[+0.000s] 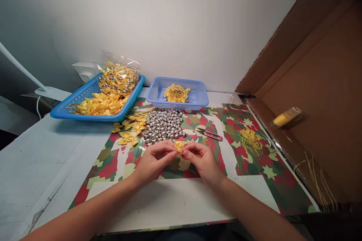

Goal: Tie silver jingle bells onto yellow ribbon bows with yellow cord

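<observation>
Between my two hands is a small yellow ribbon bow [179,145], held just in front of the bell pile. My left hand [158,158] pinches its left side with thumb and forefinger. On the other side, my right hand [201,159] has its thumb and fingers closed at the bow's right edge; any cord in them is too small to make out. Silver bells [164,125] lie heaped right beyond my hands. Several loose yellow bows [127,138] with gold cords rest left of the bells. Pink-handled thread snips [209,134] lie to the right, apart from my hands.
A blue basket [82,118] at the back left holds yellow bows and a clear bag of bows with bells. Behind the bells stands a smaller blue basket [177,106]. Yellow cords [251,141] lie at right, near a cardboard wall [319,83] and a yellow-filled tube [286,117].
</observation>
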`<state>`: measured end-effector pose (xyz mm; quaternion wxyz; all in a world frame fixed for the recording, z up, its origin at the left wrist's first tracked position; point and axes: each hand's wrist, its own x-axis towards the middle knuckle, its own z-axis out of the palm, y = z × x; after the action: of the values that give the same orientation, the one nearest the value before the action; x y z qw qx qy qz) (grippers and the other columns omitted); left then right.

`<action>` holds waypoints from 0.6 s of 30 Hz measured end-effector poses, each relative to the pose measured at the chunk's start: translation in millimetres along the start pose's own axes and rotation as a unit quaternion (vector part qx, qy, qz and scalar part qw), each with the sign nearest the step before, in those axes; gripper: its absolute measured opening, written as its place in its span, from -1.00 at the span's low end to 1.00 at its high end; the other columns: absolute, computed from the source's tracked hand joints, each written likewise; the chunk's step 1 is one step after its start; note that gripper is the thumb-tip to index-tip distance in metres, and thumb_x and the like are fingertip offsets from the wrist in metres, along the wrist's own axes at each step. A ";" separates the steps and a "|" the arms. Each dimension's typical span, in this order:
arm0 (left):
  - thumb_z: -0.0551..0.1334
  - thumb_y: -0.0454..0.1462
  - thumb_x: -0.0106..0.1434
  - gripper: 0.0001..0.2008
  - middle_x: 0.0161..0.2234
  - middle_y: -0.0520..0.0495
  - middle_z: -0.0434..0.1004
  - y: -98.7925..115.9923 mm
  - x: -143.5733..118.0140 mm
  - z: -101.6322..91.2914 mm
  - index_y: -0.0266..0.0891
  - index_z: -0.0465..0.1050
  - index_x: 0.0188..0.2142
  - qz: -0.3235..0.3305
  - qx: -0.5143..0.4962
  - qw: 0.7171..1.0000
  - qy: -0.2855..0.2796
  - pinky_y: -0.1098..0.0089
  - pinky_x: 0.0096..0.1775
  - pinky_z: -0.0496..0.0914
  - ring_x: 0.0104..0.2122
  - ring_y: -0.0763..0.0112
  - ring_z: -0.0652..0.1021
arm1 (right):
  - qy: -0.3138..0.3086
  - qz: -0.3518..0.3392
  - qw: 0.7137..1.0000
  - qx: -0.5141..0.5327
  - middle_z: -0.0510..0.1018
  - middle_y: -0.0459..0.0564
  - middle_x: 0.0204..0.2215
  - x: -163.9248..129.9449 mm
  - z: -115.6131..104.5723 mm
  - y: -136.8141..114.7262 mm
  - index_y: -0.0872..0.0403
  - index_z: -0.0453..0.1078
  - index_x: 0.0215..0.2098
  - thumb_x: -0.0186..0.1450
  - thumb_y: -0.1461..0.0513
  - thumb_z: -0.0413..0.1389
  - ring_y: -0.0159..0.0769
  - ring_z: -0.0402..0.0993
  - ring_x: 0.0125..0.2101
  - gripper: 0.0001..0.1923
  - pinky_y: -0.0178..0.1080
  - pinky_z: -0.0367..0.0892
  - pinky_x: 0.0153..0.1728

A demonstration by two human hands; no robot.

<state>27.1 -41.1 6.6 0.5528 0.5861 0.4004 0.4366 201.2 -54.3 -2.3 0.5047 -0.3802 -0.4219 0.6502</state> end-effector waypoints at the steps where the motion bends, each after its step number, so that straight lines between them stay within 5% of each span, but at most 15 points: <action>1: 0.37 -0.22 0.09 -0.90 -0.41 -0.06 0.53 -1.0 0.3 1.4 -0.21 0.60 -0.48 -0.042 -0.029 0.999 0.016 0.50 -0.44 0.38 -0.41 0.40 0.50 | -0.006 -0.015 1.000 -0.014 0.56 -0.07 -0.36 -0.1 -0.1 0.1 0.06 0.49 -0.41 0.14 0.14 0.29 -0.36 0.47 -0.30 -0.84 -0.30 0.38 -0.21; 5: 0.49 -0.23 -0.08 -0.79 -0.47 0.04 0.56 -5.7 3.1 5.7 -0.21 0.56 -0.45 -0.157 -0.161 0.971 0.080 0.54 -0.44 0.38 -0.48 0.49 0.50 | 0.001 -0.062 0.994 -0.089 0.54 -0.06 -0.39 -2.7 -3.1 -0.3 0.05 0.39 -0.33 0.29 0.14 0.12 -0.35 0.48 -0.33 -0.86 -0.27 0.40 -0.25; 8: 0.54 -0.28 -0.19 -0.66 -0.46 0.06 0.57 -5.4 3.9 7.2 -0.22 0.57 -0.37 -0.193 -0.253 0.944 0.090 0.56 -0.40 0.40 -0.47 0.52 0.52 | 0.002 -0.127 0.964 -0.236 0.45 -0.13 -0.52 -5.7 -7.4 -0.7 0.04 0.30 -0.34 0.35 0.19 0.02 -0.40 0.38 -0.49 -0.88 -0.33 0.31 -0.43; 12: 0.54 -0.27 -0.17 -0.61 -0.39 0.00 0.60 -2.3 2.0 7.2 -0.27 0.58 -0.30 -0.223 -0.359 0.906 0.037 0.57 -0.32 0.44 -0.42 0.54 0.55 | -0.041 -0.196 0.907 -0.371 0.35 -0.17 -0.58 -7.7 -9.7 1.0 0.04 0.28 -0.35 0.31 0.28 0.00 -0.45 0.22 -0.61 -0.92 -0.36 0.13 -0.57; 18: 0.49 -0.35 -0.06 -0.71 -0.38 0.00 0.60 -2.9 -0.1 5.4 -0.27 0.58 -0.29 -0.232 -0.417 0.878 -0.030 0.56 -0.26 0.44 -0.39 0.54 0.55 | -0.054 -0.238 0.892 -0.381 0.31 -0.19 -0.62 -8.6 -10.0 5.4 0.02 0.25 -0.34 0.31 0.31 -0.03 -0.44 0.19 -0.64 -0.92 -0.35 0.10 -0.59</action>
<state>32.2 -42.6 3.6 0.8429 0.2046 0.2895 0.4047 210.4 -61.8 -10.3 0.4371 -0.3963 -0.7417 0.3191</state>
